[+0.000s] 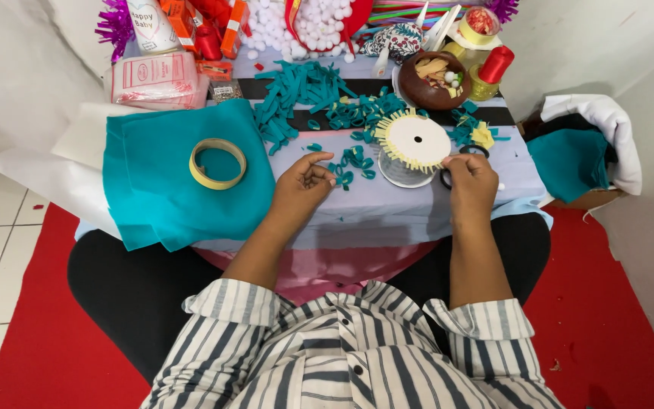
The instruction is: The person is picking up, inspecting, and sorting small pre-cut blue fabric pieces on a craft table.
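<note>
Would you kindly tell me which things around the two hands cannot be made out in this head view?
- Scissors: mostly hidden behind the right hand.
- Left hand: fingertips curl over the teal felt loops; whether it pinches one is unclear.
- Brown bowl: contents too small to identify.
- Items along the top edge: cut off.

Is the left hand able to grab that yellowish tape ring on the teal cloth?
Probably yes. The left hand rests just right of the tape ring, which lies flat and uncovered on the teal felt sheet. Nothing sits between them.
</note>
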